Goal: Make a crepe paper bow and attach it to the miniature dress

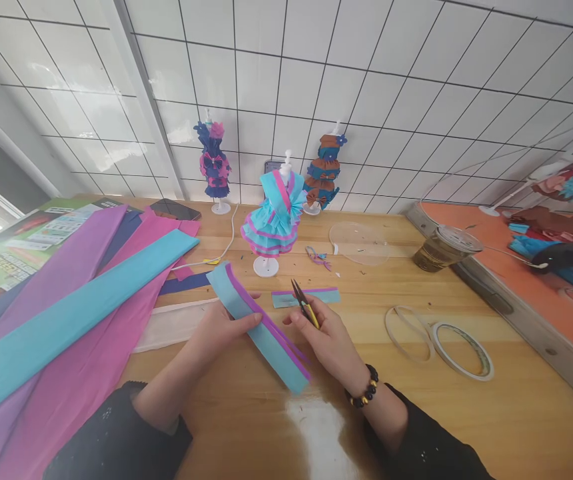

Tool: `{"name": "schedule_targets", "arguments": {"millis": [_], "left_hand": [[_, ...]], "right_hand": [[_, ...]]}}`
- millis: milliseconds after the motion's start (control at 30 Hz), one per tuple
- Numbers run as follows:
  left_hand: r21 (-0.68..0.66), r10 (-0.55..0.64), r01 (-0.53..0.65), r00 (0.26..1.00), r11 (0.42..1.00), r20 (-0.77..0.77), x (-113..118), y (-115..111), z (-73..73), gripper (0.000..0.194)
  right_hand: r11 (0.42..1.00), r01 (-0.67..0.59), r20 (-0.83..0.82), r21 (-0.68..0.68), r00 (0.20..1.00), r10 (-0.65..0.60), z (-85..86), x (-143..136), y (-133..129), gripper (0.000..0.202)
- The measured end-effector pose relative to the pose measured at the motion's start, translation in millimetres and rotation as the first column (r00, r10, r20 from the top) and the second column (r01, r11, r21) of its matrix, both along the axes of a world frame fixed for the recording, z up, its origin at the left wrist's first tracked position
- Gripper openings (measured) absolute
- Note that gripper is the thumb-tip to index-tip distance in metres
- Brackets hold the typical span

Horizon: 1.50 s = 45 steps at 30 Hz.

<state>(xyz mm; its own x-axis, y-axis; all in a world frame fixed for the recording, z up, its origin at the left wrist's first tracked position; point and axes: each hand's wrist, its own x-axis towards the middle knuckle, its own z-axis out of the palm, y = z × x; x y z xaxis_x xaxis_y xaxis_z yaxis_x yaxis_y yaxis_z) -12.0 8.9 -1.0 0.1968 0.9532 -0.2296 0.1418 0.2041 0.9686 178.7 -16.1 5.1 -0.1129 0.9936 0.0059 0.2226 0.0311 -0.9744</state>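
My left hand [226, 325] pinches a light blue strip with a purple edge [274, 350], thumb on top. The strip slants down to the right above the table and looks folded or doubled. In my right hand [330, 333] are small thread snips [305, 303] with dark pointed blades and a yellow handle; the blades point up and away, apart from the strip. Behind that hand a shorter blue strip with a purple edge [281, 300] lies flat. Beyond both hands stands a miniature dress form in a blue and purple ruffled dress [274, 217].
Long crepe-like sheets [81, 307] in blue, purple and pink cover the left side. Two more dressed forms, one navy and pink [214, 163], one brown and teal [322, 173], stand by the tiled wall. At right are a tape roll [486, 367] and a lidded cup [439, 252].
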Motion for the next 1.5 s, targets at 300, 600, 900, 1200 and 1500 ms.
{"name": "schedule_targets", "arguments": {"millis": [300,600,900,1200,1500], "left_hand": [[-0.042,0.106,-0.103,0.992,0.994,0.074,-4,5,0.3,0.037],[-0.085,0.099,-0.084,0.974,0.993,0.202,-4,5,-0.3,0.034],[-0.070,-0.015,0.030,0.978,0.997,0.210,-2,1,-1.9,0.026],[-0.002,-0.013,0.014,0.988,1.000,0.152,3,-1,-1.6,0.036],[0.000,-0.011,0.011,0.993,1.000,0.116,6,-4,2.3,0.033]], "right_hand": [[0.968,-0.240,0.109,-0.068,0.963,0.247,-1.8,1,-5,0.046],[0.957,-0.239,0.173,-0.162,0.948,0.266,-2.8,0,-4,0.050],[0.964,-0.204,0.117,-0.171,0.967,0.225,-4.9,-3,-6,0.045],[0.973,-0.168,0.080,-0.160,0.980,0.182,-7.6,-7,-7,0.041],[0.978,-0.159,0.088,-0.135,0.981,0.172,-8.4,-12,-9,0.040]]}}
